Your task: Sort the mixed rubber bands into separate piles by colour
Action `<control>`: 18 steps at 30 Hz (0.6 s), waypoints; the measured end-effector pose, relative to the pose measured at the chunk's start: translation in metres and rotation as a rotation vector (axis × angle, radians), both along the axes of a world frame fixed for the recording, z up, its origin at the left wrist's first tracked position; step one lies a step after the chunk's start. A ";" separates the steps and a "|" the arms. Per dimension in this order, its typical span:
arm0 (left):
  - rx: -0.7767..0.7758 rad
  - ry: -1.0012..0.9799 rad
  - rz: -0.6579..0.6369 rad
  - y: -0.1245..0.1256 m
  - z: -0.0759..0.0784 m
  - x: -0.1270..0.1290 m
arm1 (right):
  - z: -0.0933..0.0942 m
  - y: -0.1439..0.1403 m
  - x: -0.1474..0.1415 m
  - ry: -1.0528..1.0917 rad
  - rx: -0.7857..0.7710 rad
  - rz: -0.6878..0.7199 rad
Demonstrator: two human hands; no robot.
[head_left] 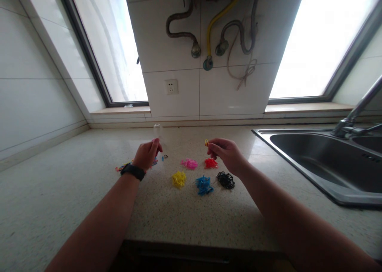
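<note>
My right hand [224, 152] is closed in a pinch on a small yellow rubber band [206, 143], held above the red pile [211, 163]. My left hand [147, 155], with a dark band on its wrist, has its fingers drawn together; whatever it holds, if anything, is hidden. It is over a mixed-colour pile [121, 167] of bands, which it partly covers. A loose black band [166, 156] and a blue piece [162, 158] lie just right of it. Between my hands are sorted piles: pink [190, 163], yellow [179, 179], blue [204, 185] and black [226, 180].
A clear, see-through container [157, 132] is on the speckled countertop [179, 220] behind my left hand. To the right is a steel sink [301, 160] with a faucet [355, 113]. Pipes and a socket [171, 86] are on the tiled back wall.
</note>
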State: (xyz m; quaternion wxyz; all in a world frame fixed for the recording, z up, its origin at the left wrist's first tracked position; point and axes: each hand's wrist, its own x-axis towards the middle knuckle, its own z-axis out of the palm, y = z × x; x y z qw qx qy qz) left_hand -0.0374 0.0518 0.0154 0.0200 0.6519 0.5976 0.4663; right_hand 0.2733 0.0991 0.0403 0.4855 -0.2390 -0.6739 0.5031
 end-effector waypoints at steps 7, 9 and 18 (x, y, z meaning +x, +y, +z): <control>-0.007 -0.011 -0.006 0.000 0.000 0.000 | 0.000 0.000 0.000 0.003 -0.008 0.002; -0.004 -0.012 -0.007 0.000 -0.001 -0.001 | 0.001 -0.001 0.000 -0.007 -0.007 -0.001; -0.001 -0.011 -0.007 0.000 -0.002 0.000 | 0.003 -0.005 0.000 -0.020 -0.008 0.008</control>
